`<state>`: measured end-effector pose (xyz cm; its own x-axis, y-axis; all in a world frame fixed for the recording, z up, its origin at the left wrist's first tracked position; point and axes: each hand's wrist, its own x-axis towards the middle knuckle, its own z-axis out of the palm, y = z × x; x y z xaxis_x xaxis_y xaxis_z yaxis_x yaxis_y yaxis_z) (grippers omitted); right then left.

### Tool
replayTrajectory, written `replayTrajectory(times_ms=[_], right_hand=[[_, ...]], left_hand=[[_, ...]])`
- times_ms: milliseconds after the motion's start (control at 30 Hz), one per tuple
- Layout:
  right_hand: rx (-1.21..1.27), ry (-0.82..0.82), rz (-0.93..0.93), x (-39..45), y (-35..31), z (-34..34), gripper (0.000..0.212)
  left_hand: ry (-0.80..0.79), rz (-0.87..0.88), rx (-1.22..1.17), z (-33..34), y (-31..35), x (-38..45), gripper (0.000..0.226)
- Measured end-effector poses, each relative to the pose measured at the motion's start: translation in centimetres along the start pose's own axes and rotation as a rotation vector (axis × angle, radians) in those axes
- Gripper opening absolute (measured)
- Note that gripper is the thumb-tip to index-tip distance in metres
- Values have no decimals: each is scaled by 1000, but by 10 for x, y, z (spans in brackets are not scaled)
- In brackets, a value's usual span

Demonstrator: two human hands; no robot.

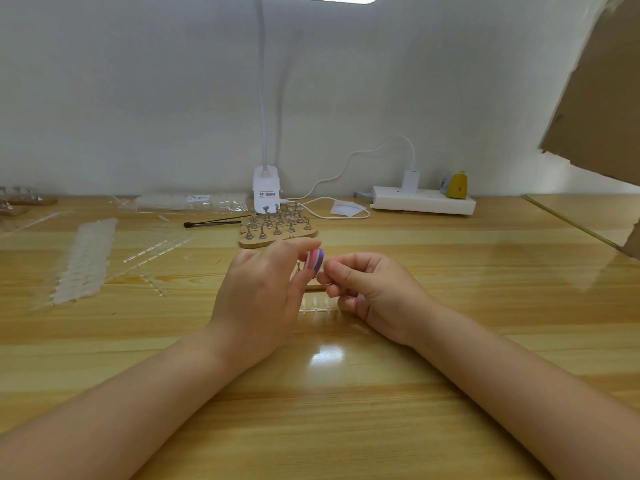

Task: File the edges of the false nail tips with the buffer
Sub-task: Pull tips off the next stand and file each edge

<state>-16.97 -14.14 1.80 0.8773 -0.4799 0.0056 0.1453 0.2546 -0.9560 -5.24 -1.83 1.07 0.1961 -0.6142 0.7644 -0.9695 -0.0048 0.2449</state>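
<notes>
Over the desk (346, 393) your left hand (258, 299) pinches the buffer (316, 260) while your right hand (372, 292), fingers curled together, seemingly holds a false nail tip too small to confirm: you're mid-filing, so stroke lightly next.

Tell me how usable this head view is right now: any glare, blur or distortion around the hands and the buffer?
Head view: lamp glare makes a bright patch on the table just short of the hands; the buffer in the left hand is soft but its pink and purple layers read; whatever the right hand pinches is too small to make out; the wide angle bends the table's far edge.
</notes>
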Motion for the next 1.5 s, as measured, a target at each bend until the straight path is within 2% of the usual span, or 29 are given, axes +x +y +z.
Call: replayTrajectory(times_ms=[133,267,367,467,600,733,833,900,967,1067,1167,1233,1300,1367,1500], right_hand=[[10,2,14,1,-1,0,20],[45,46,13,2,0,1,20],[74,33,10,2,0,1,22],[70,-36,12,2,0,0,21],[91,-31,21,1,-1,-1,22],[44,-44,3,1,-1,0,24],[57,-42,14,0,-3,-1,24],[72,-21,12,0,-3,-1,23],[65,-7,0,1,-1,0,22],[28,-22,-3,1,-1,1,22],[47,-31,13,0,-3,0,22],[50,-28,9,1,-2,-1,22],[32,-22,-7,1,-1,0,20],[20,-19,-14,2,1,0,29],[25,-43,-1,0,-3,0,22]], left_hand=[[-9,20,-6,0,1,0,33],[70,41,14,1,-1,0,25],[126,147,13,0,0,2,25],[103,231,96,-1,-1,2,24],[64,122,171,-2,-4,2,23],[75,226,125,-2,4,3,29],[26,157,190,-3,0,3,25],[56,118,182,-6,-1,4,23],[109,169,156,-7,1,6,25],[93,255,194,-3,6,5,36],[46,172,264,-3,-2,4,54],[69,141,246,-6,-4,5,48],[108,197,188,-5,0,6,40],[78,244,179,-2,5,5,44],[10,104,218,-4,-4,6,41]])
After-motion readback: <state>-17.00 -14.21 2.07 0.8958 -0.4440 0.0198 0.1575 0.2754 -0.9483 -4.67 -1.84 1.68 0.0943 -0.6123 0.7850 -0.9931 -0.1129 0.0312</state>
